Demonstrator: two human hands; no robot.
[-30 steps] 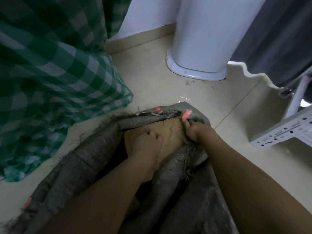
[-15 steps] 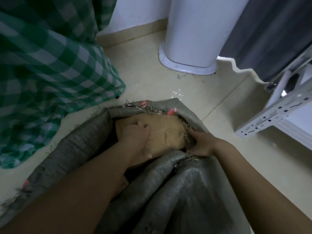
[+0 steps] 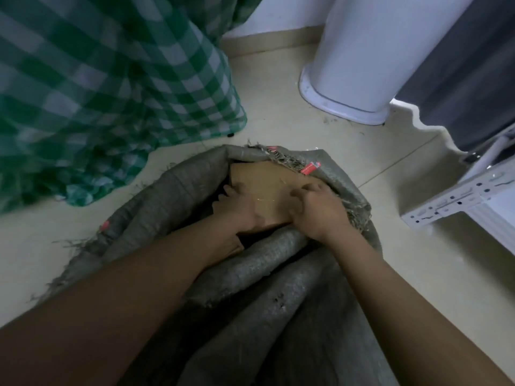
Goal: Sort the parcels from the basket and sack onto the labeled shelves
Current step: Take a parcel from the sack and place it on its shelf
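Right hand [image 3: 320,213] moved from sack [image 3: 172,201] rim onto brown cardboard parcel [image 3: 264,188], fingers curled gripping it; left hand [image 3: 237,207] grips opposite edge, parcel half-exposed.

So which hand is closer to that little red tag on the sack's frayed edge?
The right. The right hand sits on the cardboard parcel just below the red tag, while the left hand grips the parcel's far-left side.

One sack [image 3: 172,201] lies on the floor, with one brown parcel [image 3: 267,185] showing in its mouth. Two hands are on the parcel: left [image 3: 237,210], right [image 3: 317,210]. One checked cloth [image 3: 106,79], one white bin [image 3: 370,57] and one white shelf frame [image 3: 457,196] stand around.
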